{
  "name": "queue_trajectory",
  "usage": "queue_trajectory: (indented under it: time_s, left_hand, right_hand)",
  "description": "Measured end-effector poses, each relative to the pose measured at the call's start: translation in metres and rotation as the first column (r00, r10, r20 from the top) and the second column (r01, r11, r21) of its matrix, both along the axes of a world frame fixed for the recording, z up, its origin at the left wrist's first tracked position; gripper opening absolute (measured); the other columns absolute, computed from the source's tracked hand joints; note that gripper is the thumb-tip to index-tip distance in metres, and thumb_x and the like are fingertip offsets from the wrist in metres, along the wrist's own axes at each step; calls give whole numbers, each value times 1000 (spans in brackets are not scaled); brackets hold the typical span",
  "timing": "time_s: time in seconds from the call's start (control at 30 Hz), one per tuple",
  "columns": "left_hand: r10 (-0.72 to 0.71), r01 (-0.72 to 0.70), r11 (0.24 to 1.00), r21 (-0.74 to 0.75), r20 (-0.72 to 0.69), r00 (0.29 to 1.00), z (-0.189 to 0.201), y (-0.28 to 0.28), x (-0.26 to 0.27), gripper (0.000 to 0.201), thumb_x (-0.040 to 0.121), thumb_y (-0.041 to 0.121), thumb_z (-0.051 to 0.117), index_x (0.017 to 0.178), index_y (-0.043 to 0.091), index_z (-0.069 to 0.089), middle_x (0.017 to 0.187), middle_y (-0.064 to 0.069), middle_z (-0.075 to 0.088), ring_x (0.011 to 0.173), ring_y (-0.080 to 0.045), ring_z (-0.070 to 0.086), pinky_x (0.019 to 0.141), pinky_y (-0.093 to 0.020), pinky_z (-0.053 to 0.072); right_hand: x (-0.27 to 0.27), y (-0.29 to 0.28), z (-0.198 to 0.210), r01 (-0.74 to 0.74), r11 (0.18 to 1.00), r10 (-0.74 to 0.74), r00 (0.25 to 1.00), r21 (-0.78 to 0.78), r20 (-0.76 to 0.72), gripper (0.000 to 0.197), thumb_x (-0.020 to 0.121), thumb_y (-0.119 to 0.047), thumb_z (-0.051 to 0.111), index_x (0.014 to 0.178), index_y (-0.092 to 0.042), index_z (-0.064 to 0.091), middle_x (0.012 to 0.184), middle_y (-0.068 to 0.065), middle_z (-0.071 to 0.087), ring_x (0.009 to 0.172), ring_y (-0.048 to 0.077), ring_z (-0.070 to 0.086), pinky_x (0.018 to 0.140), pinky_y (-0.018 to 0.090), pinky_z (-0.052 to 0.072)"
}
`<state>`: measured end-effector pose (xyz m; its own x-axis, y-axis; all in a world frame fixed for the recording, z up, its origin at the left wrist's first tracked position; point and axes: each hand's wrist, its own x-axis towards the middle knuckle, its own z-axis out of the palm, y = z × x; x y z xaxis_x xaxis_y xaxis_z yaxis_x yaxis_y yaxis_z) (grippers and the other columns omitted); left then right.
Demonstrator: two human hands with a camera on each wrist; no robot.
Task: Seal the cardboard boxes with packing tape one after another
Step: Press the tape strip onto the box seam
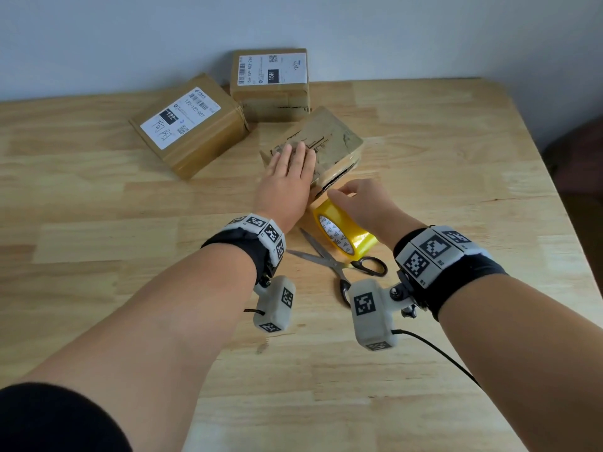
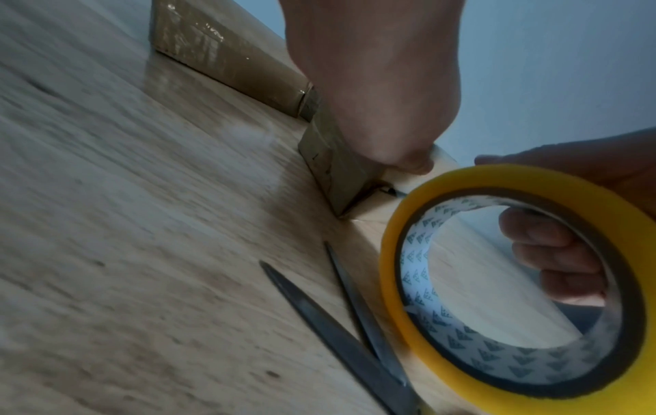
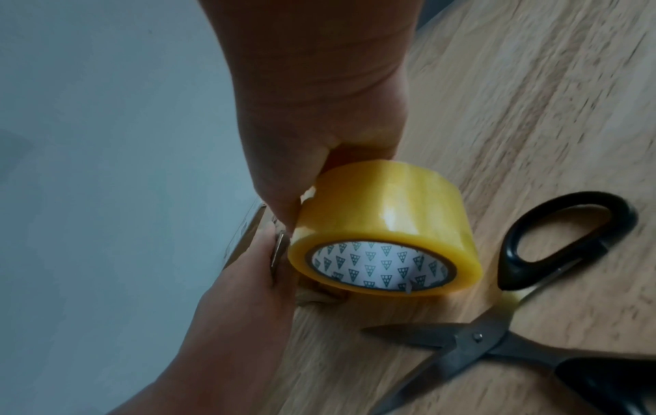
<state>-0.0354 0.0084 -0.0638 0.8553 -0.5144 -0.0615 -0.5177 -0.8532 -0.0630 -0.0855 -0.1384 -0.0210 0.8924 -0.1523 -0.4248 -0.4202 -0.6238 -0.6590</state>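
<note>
A small worn cardboard box (image 1: pixel 332 138) lies in the middle of the wooden table (image 1: pixel 456 158). My left hand (image 1: pixel 290 171) lies flat on its top, fingers straight, pressing down; the left wrist view shows that box's side (image 2: pixel 337 179) under the palm. My right hand (image 1: pixel 362 197) grips a yellow roll of packing tape (image 1: pixel 342 230) against the box's near end, fingers curled into the core (image 2: pixel 554 264). The right wrist view shows the roll (image 3: pixel 387 233) held at the box's edge.
Two more cardboard boxes with white labels stand behind: one at the left (image 1: pixel 189 125), one against the wall (image 1: pixel 270 83). Black-handled scissors (image 1: pixel 342 262) lie open on the table just below the tape roll. The table's right edge (image 1: pixel 535 164) is near.
</note>
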Motion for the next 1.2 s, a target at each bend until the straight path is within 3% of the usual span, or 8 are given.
queue_trajectory:
  time_s: [0.23,0.43,0.6,0.67,0.77,1.0,1.13,1.2]
  left_hand:
    - [-85,85,996,-19,10,996,-1,11,7,58,100,36,15,151,8,19,157,-13,22,145,-31,19,118,-40,12]
    - [-103,101,994,42,53,993,-8,15,8,64,102,33,40,152,8,9,159,-11,13,147,-28,11,119,-38,8]
    - [-144,141,988,63,55,988,-4,13,14,55,98,16,25,151,5,15,157,-15,19,145,-32,19,118,-41,14]
    - [-172,168,983,79,42,984,-4,14,19,52,99,21,25,147,4,29,152,-16,33,139,-34,33,114,-42,25]
    - [-199,199,978,61,-12,980,-2,17,26,60,98,37,17,143,4,39,147,-15,42,135,-34,40,112,-42,30]
    - [-128,133,991,16,-178,976,13,17,27,58,102,43,16,152,22,-4,160,0,-9,147,-19,-9,119,-36,-5]
    - [33,-28,999,21,-240,970,27,10,16,54,103,43,19,152,32,-1,160,-9,-9,146,-30,-5,118,-45,3]
    - [75,-91,994,-53,-256,964,35,7,9,55,102,44,22,152,31,2,160,-10,-1,145,-33,4,116,-45,11]
  right_hand:
    - [-2,-6,6,-84,996,82,996,-36,-44,37,93,-40,56,109,-8,68,102,9,66,80,17,55,59,22,41]
    - [1,-2,4,-93,995,92,994,-24,-58,54,93,-43,55,112,6,64,116,26,63,107,39,59,92,47,50]
    - [6,0,-4,-33,999,35,998,33,-59,59,93,-45,53,115,9,60,99,27,63,84,34,58,74,39,48]
    - [6,-1,-6,-4,997,9,998,75,-68,58,92,-45,54,113,10,61,83,16,54,76,25,50,69,33,41]
    - [5,-3,-8,-2,992,11,997,123,-77,53,92,-46,54,106,4,65,82,21,57,74,21,49,68,33,41]
    - [-3,-1,-3,-19,992,22,1000,125,-16,41,98,-43,44,78,-8,51,66,5,38,62,18,35,58,29,30]
    - [-27,-19,-5,80,996,-74,988,-36,136,14,97,-18,46,97,-8,56,86,4,56,73,16,50,56,23,38]
    - [-46,-27,-10,-38,985,48,997,-169,54,10,91,-14,53,101,-13,56,90,1,57,72,12,50,56,21,39]
